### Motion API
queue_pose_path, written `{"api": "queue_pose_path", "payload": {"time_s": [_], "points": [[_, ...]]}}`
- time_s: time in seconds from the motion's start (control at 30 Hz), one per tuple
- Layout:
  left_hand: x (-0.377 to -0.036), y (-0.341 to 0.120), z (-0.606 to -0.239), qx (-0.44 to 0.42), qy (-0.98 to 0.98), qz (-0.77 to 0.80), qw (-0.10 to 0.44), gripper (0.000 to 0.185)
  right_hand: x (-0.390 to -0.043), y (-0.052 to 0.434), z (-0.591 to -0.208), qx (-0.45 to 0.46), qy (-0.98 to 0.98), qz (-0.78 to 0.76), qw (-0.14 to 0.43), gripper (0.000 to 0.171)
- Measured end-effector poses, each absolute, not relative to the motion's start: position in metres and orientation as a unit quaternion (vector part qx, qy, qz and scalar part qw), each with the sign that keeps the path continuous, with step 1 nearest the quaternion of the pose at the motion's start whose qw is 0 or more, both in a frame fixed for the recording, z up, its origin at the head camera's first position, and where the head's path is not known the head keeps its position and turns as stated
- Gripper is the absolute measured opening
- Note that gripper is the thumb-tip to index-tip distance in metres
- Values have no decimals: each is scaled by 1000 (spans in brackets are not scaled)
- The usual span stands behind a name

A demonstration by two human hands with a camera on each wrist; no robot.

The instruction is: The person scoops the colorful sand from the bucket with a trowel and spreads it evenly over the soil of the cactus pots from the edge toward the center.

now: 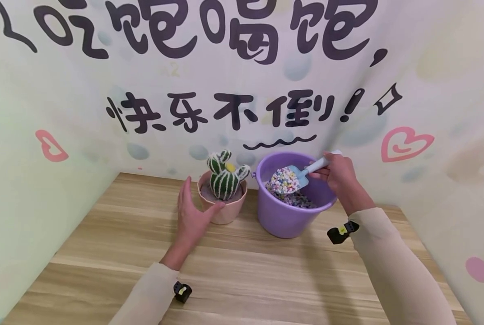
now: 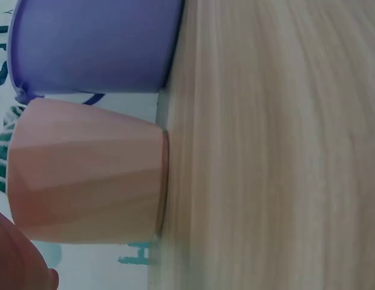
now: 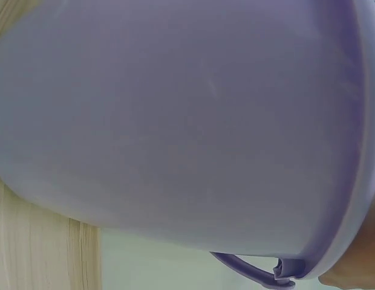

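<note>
My right hand (image 1: pixel 339 174) grips the pale handle of a small light-blue shovel (image 1: pixel 303 175) over the purple bucket (image 1: pixel 286 221). Small multicoloured pebbles (image 1: pixel 284 180) are heaped on its blade. Darker mixed grains (image 1: pixel 299 200) lie inside the bucket. My left hand (image 1: pixel 193 216) is spread at the left front of a pink faceted pot (image 1: pixel 227 212), thumb at the rim and fingers straight along the left side. A green-and-white knitted-looking cactus (image 1: pixel 224 184) stands in the pot on a greyish surface. The left wrist view shows the pot (image 2: pixel 84 175) upright beside the bucket (image 2: pixel 97 45).
Pot and bucket stand side by side on a wood-grain table (image 1: pixel 242 275) near the back wall (image 1: pixel 209 81), which carries large dark lettering. Side walls rise at left and right. A bucket handle (image 3: pixel 254 272) hangs on the bucket's outside in the right wrist view.
</note>
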State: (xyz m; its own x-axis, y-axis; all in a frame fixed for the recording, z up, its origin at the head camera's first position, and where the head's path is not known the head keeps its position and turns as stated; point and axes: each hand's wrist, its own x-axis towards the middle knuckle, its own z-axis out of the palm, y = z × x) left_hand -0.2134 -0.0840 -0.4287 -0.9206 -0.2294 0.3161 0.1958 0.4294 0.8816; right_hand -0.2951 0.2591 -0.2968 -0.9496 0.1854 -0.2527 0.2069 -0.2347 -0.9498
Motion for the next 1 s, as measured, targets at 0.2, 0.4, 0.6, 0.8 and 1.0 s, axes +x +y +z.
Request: {"api": "queue_pose_path", "payload": {"time_s": [0.2, 0.4, 0.6, 0.8, 1.0], "points": [[-225, -90, -437, 8, -832, -545, 101, 137, -292, 260, -295, 171, 591, -788, -4, 19], [-234, -92, -447, -15, -830, -553, 74, 140, -287, 261, -293, 179, 567, -804, -7, 20], [-241, -90, -454, -30, -819, -567, 79, 138, -278, 262, -290, 166, 553, -816, 0, 21], [-246, -89, -455, -34, -821, -562, 98, 133, -268, 261, -288, 154, 526, -837, 7, 20], [-246, -90, -454, -44, -821, -560, 97, 129, -260, 261, -290, 153, 514, -844, 13, 21]]}}
